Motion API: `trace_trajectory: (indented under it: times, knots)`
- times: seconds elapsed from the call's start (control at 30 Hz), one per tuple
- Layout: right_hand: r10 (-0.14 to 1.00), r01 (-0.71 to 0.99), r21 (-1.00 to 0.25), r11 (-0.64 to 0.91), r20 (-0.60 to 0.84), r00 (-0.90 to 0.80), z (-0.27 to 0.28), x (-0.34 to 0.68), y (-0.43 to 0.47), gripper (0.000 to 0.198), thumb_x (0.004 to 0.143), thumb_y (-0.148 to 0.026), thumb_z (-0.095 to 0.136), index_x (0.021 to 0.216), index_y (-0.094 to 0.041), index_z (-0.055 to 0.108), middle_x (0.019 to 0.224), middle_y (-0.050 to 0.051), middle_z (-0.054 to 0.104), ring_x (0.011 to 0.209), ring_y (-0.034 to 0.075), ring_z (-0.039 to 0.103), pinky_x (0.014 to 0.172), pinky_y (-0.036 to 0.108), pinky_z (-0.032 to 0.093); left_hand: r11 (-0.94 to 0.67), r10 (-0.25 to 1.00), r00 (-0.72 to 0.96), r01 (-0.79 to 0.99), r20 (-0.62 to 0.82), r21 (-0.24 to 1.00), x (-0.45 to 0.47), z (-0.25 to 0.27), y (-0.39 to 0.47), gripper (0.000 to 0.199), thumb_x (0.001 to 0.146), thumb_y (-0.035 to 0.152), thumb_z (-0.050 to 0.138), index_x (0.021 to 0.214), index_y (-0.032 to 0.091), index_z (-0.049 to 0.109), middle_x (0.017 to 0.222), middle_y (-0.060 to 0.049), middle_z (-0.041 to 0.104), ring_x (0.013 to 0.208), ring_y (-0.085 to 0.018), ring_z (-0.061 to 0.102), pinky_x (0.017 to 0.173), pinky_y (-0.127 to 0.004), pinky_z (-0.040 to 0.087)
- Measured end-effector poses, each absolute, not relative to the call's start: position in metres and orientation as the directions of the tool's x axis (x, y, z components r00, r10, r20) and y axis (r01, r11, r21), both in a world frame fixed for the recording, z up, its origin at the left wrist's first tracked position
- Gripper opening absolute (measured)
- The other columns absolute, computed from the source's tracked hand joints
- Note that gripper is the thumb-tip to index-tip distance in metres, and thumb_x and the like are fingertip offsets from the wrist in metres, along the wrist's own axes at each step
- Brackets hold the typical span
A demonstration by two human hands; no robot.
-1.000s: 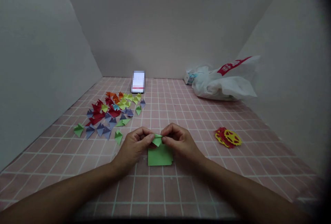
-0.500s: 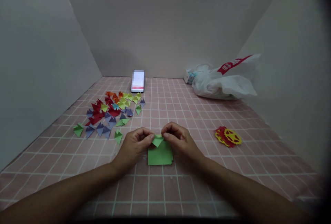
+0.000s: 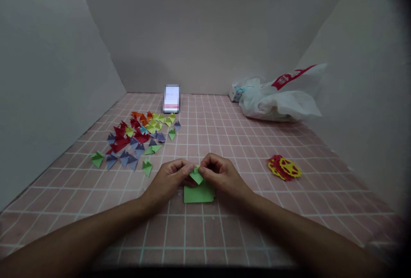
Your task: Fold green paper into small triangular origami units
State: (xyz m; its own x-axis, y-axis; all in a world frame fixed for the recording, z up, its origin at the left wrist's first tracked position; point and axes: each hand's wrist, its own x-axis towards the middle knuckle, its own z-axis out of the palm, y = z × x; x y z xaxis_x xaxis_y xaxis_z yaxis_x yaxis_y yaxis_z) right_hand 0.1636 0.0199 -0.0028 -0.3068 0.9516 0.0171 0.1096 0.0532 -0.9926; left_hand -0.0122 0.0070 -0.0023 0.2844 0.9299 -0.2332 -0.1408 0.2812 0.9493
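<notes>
A small folded piece of green paper (image 3: 197, 177) is pinched between both my hands, its pointed end toward me. My left hand (image 3: 171, 179) grips its left side with thumb and fingertips. On the right side, my right hand (image 3: 223, 177) holds it the same way, closed. Beneath the folded piece lie green square sheets (image 3: 198, 194), stacked slightly out of line on the table; their far part is hidden by the hands and the folded paper.
Many small folded papers (image 3: 140, 149) in red, orange, yellow, purple and green lie at left. Behind them stands a lit phone (image 3: 171, 98). Red and yellow cut-out discs (image 3: 290, 168) lie at right. A white plastic bag (image 3: 272, 104) and a tissue box (image 3: 236, 93) sit at the back right.
My fingertips have come closer together on the folded green paper, and its top edge looks narrower. The pointed flap has shifted slightly. The view has moved a little.
</notes>
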Motion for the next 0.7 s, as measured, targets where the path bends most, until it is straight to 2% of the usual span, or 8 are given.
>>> trace_trajectory:
  times: [0.13,0.37,0.6,0.7]
  knots:
    - [0.957,0.096,-0.995,0.026,-0.003,-0.290,-0.0046,0.1623,0.0178,0.015,0.077,-0.028,0.062,0.069,-0.019,0.053,0.065,-0.002,0.049,0.060,0.011,0.041,0.053,0.024,0.034,0.259,0.935,0.273,-0.094,-0.225,0.961,-0.0116,0.0001,0.0065,0.024,0.071,0.033,0.077,0.081,0.014,0.067,0.072,0.001,0.066,0.064,-0.011,0.061,0.064,-0.023,0.047]
    - [0.944,0.105,-0.992,0.068,0.030,-0.329,-0.0011,0.1629,0.0167,0.016,0.078,-0.030,0.062,0.069,-0.019,0.053,0.066,-0.002,0.048,0.062,0.012,0.042,0.054,0.025,0.034,0.181,0.951,0.255,-0.013,-0.172,0.983,-0.0131,0.0010,0.0068,0.022,0.078,0.036,0.071,0.075,0.014,0.067,0.065,0.001,0.064,0.061,-0.012,0.060,0.062,-0.023,0.047]
    - [0.943,0.044,-0.999,-0.018,-0.032,-0.332,0.0006,0.1630,0.0152,0.021,0.080,-0.034,0.061,0.069,-0.020,0.051,0.065,-0.003,0.045,0.059,0.011,0.039,0.051,0.024,0.032,0.202,0.939,0.298,-0.065,-0.174,0.977,-0.0141,0.0006,0.0062,0.019,0.076,0.032,0.071,0.085,0.015,0.071,0.073,-0.001,0.068,0.065,-0.014,0.063,0.065,-0.025,0.050]
    - [0.937,0.047,-0.999,-0.008,-0.024,-0.347,-0.0003,0.1628,0.0155,0.020,0.080,-0.034,0.061,0.070,-0.019,0.051,0.065,-0.003,0.045,0.059,0.011,0.039,0.052,0.024,0.032,0.186,0.944,0.291,-0.067,-0.159,0.980,-0.0142,-0.0005,0.0066,0.018,0.075,0.030,0.072,0.084,0.015,0.071,0.073,0.000,0.067,0.063,-0.013,0.062,0.064,-0.024,0.050]
